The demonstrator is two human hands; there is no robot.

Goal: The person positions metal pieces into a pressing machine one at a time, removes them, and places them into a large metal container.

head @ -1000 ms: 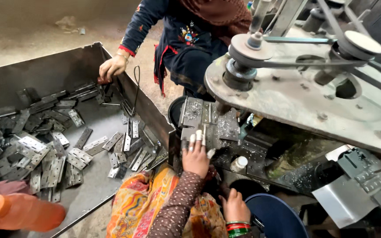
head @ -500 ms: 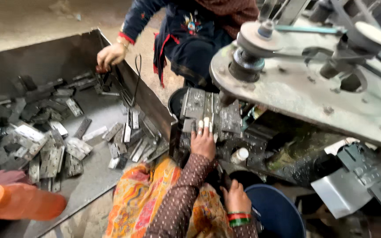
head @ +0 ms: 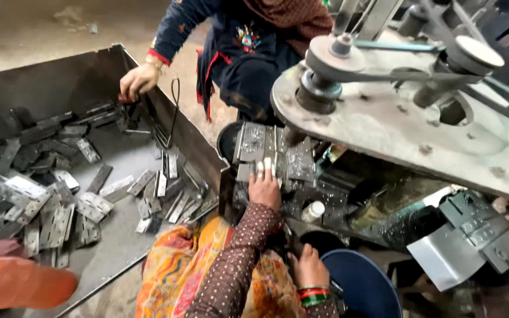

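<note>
Far left: a blurred orange shape [head: 19, 285] fills the lower corner, too soft to identify. Beside it a big dark sheet-metal tray [head: 119, 247] holds a scatter of flat grey hinge plates [head: 48, 212], lying every way, thicker toward the left wall.

At the tray's far rim, a co-worker's hand [head: 138, 80] in a dark blue sleeve with a red cuff reaches down among the plates; fingers curled, but whether it grips one I cannot tell.

Centre: the person's left hand [head: 264, 188], in a brown dotted sleeve, is stretched forward to the metal plate [head: 269, 150] on the machine bed. Fingers are extended and close together, with pale tips pressed flat on the plate's near edge; not clenched, more pushing than pinching. The plate sits just under the overhang of the grey machine table [head: 396, 135], right of the tray's corner. Its long axis runs away from the person, pointing up the frame toward the machine, with holes along its strips.

Lower right of that: the right hand [head: 308, 268], with red and green bangles at the wrist, rests fingers-down on the rim of a dark blue bucket [head: 363, 288], loosely curled, holding nothing that shows.

A small white bottle [head: 313, 211] stands between the two hands.
</note>
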